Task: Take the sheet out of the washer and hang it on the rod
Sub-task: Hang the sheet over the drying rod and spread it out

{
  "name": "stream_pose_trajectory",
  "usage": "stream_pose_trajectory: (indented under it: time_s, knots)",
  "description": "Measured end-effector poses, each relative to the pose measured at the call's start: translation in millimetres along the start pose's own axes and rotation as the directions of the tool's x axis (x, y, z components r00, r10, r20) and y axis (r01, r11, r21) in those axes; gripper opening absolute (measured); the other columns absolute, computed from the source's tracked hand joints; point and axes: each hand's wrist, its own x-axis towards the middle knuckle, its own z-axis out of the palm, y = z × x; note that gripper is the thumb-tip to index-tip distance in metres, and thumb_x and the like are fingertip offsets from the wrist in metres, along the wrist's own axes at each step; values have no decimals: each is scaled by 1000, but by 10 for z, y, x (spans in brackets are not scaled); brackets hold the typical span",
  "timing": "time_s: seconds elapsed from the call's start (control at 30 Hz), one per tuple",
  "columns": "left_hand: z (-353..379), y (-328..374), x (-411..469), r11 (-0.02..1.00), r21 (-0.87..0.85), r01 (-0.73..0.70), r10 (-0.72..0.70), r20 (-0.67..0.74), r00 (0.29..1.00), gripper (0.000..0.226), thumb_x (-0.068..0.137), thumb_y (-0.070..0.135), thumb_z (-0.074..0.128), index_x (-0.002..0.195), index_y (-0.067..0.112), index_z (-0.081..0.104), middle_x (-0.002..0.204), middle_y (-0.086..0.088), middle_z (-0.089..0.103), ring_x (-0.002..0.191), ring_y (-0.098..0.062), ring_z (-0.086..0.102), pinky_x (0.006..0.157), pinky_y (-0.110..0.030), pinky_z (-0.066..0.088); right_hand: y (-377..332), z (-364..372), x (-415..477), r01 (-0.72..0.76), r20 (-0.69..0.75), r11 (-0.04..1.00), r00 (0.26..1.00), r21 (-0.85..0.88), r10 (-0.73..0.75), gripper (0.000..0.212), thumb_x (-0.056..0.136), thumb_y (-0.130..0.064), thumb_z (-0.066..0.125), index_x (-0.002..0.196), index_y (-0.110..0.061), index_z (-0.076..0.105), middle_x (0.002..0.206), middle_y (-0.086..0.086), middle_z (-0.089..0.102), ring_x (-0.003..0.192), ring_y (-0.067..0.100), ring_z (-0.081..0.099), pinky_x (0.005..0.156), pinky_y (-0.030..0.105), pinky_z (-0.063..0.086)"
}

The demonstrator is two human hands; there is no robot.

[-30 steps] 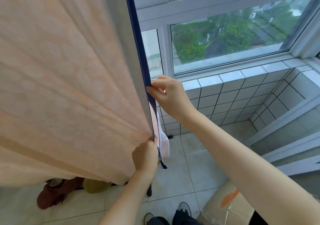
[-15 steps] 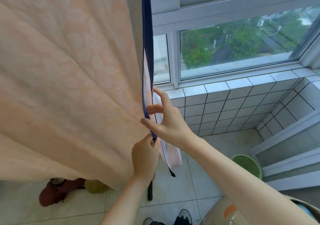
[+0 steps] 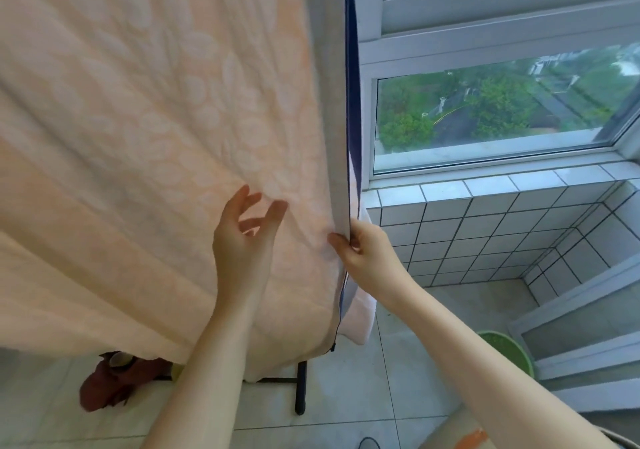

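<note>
A large peach sheet with a pale leaf pattern hangs down across the left and middle of the head view. Its right edge carries a dark blue border. My right hand pinches that edge low down, thumb on the near side. My left hand is raised in front of the sheet with fingers spread and relaxed, holding nothing. The rod is hidden above the frame.
A black stand leg rises from the tiled floor under the sheet. A dark red bundle lies at lower left. A green basin sits at lower right below a tiled ledge and window.
My left hand has let go of the sheet's edge and moved left and up, fingers now spread. My right hand has slid down the blue border and pinches it lower.
</note>
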Motion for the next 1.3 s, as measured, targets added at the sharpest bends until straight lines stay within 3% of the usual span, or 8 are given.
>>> stream_pose_trajectory:
  time_s: [0.13,0.27,0.47,0.63,0.77,0.87,1.0,1.3]
  knots:
    - [87,212,54,997,-71,-11,12,16,1000,35,76,47,76,104,27,67,96,16,71,85,0,65,70,-16,48,31,62,-48,7,36,1000,999,18,-7,19,93,-7,50,76,2,52,74,26,56,70,37,51,68,46,46]
    - [108,253,100,989,48,-143,147,-114,983,49,85,26,72,48,25,40,42,16,47,44,-3,40,52,-22,28,-5,16,-112,59,24,998,998,28,-59,31,93,-8,54,63,-11,46,56,3,44,57,13,34,56,30,32]
    - [112,387,198,924,185,-335,366,-171,915,47,87,29,68,52,25,37,42,10,35,44,-6,37,52,-16,26,-142,-306,43,128,-246,990,963,54,-111,24,86,0,60,78,-20,71,58,-12,57,56,3,42,53,16,32]
    - [395,279,195,870,380,-313,356,-46,933,40,84,35,69,56,20,46,51,8,43,56,-25,48,57,-29,25,207,-391,219,33,-273,995,960,-91,-57,49,91,-14,63,54,-19,31,50,-8,22,53,11,20,49,25,15]
    - [461,128,84,861,396,-318,345,3,938,31,85,36,69,61,17,62,55,7,53,58,-24,53,56,-28,30,512,-344,163,-47,-263,987,965,-153,5,42,91,-17,63,57,-3,44,49,2,36,52,13,28,50,30,23]
    - [409,140,104,879,358,-314,342,-16,940,36,87,37,68,59,20,53,53,9,49,53,-20,49,53,-26,27,521,-310,148,-44,-187,988,982,-148,16,9,86,-12,67,82,-5,67,89,2,64,82,13,56,75,30,49]
    - [359,200,184,878,360,-315,354,-46,934,36,88,37,66,60,19,53,52,8,48,51,-20,47,51,-28,27,361,-335,217,99,-19,972,994,-213,-106,26,74,-10,62,98,-12,71,139,3,39,124,13,29,105,32,26]
    - [198,398,188,907,289,-306,352,-123,928,38,87,39,66,64,10,62,58,2,62,54,-20,57,58,-36,48,552,-147,278,-15,90,956,995,-292,43,24,78,-25,67,79,-1,66,78,13,67,76,29,60,71,40,49]
